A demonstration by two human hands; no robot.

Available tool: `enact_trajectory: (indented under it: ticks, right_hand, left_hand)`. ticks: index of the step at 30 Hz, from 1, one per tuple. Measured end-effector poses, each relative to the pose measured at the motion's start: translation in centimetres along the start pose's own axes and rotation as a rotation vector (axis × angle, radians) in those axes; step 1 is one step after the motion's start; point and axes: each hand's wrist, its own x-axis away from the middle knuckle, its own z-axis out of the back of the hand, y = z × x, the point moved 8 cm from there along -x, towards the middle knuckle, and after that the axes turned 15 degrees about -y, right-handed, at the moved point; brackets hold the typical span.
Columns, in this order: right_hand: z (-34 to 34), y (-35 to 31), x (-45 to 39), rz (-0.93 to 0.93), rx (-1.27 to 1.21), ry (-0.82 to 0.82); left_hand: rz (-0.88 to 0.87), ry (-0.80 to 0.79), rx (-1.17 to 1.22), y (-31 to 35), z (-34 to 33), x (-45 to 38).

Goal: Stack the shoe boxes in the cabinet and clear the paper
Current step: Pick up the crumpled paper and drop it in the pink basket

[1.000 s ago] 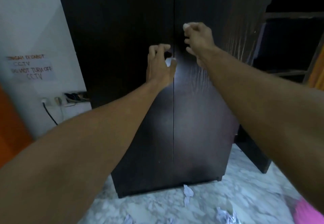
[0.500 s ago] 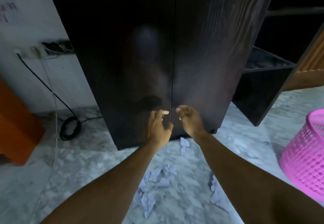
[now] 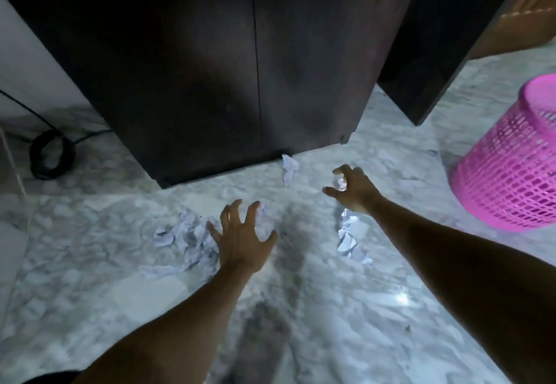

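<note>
So the cabinet (image 3: 210, 68) in the upper middle of the frame has both doors shut, no shoe boxes in sight, so I'd say this is the paper-clearing part.

Going left to right: there's a coiled black cable (image 3: 51, 155) at the far left edge, leave that alone. Then the biggest clump of crumpled paper (image 3: 183, 236) sits on the marble floor (image 3: 90, 293) left of centre. The left hand (image 3: 242, 241) hangs right over its edge, fingers spread wide, holding nothing. Best bet imo is to rake that whole clump together into one handful instead of picking scraps one by one.

One small scrap (image 3: 289, 167) lies up against the cabinet's bottom edge, easy to miss. The right hand (image 3: 353, 186) is curled into a claw just right of centre, with a white bit showing between its fingers, but I can't tell if it's gripped or just lying beneath. More torn pieces (image 3: 350, 237) lie just below that wrist.

The pink basket (image 3: 508, 170) at the right edge looks like the obvious dump spot.
</note>
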Motion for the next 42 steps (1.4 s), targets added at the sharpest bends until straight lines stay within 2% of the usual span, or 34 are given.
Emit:
enact_trajectory:
  ticks: [3,7,13,15,20,25,28,35,42]
  right_hand:
    - [-1.9,6.6,0.0,-0.044,0.039,0.075]
    - [-5.8,12.3,-0.9,-0.063,0.194,-0.001]
    - [-5.8,10.2,-1.0,0.044,0.244,0.216]
    - [-10.3,13.2,-9.5,0.049,0.287,0.115]
    - [-12.3,11.6,-7.5,0.191,0.348,0.395]
    - [-12.0,9.2,-6.8,0.309,0.362,0.564]
    - [-12.6,8.7,-7.2,0.390,0.356,0.554]
    - [-11.5,7.4,-8.9,0.356,0.270,0.529]
    - [-7.4,3.7,-10.8,0.285,-0.140,0.425]
  left_hand:
    - [0.049,0.019,-0.091,-2.4,-3.6,-0.1]
    - [0.091,-0.015,-0.206,-6.0,-7.3,-0.2]
    - [0.013,0.120,-0.185,-7.0,-4.6,-0.9]
    - [0.086,0.057,-0.182,-8.0,-11.1,-7.0]
    - [-0.160,0.175,-0.174,-5.8,-10.9,-6.3]
    - [-0.143,0.178,-0.202,-5.1,-11.1,-6.5]
    - [-0.163,0.213,-0.188,-4.4,-11.3,-6.7]
    - [-0.223,0.355,-0.190,-3.2,-10.6,-7.2]
    - [-0.209,0.353,0.254,-2.4,-7.2,-7.4]
